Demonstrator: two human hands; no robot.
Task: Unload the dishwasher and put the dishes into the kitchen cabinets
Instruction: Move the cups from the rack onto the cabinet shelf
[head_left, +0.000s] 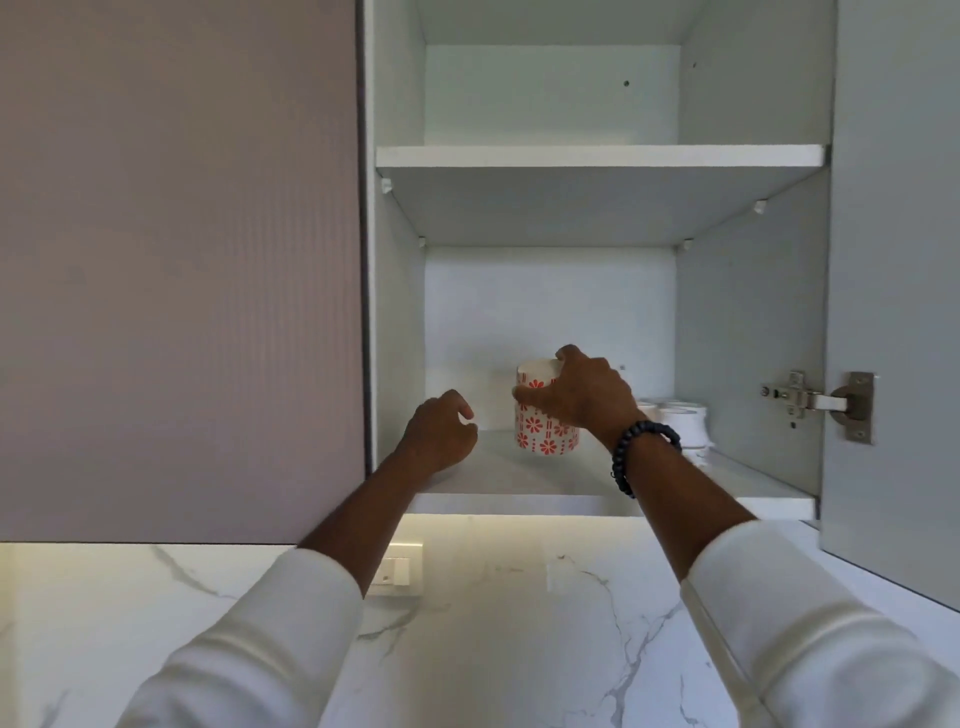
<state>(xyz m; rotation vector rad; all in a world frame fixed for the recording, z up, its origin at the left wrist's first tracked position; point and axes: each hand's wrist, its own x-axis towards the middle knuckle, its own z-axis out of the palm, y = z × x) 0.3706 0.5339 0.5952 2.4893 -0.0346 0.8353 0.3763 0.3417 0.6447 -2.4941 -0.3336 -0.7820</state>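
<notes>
A white cup with a red flower pattern (540, 434) stands on the lower shelf (519, 486) of the open wall cabinet. My right hand (584, 397) grips it from above and from the right side. My left hand (439, 434) hovers over the left part of the same shelf, fingers loosely curled, holding nothing. Plain white cups (675, 418) sit at the right of the shelf, partly hidden behind my right wrist.
The upper shelf (597, 156) holds nothing I can see. The cabinet door (893, 291) stands open at the right with its hinge (815, 402). A closed door (176, 260) covers the left cabinet. Below lie a marble backsplash (493, 623) and a wall switch (397, 569).
</notes>
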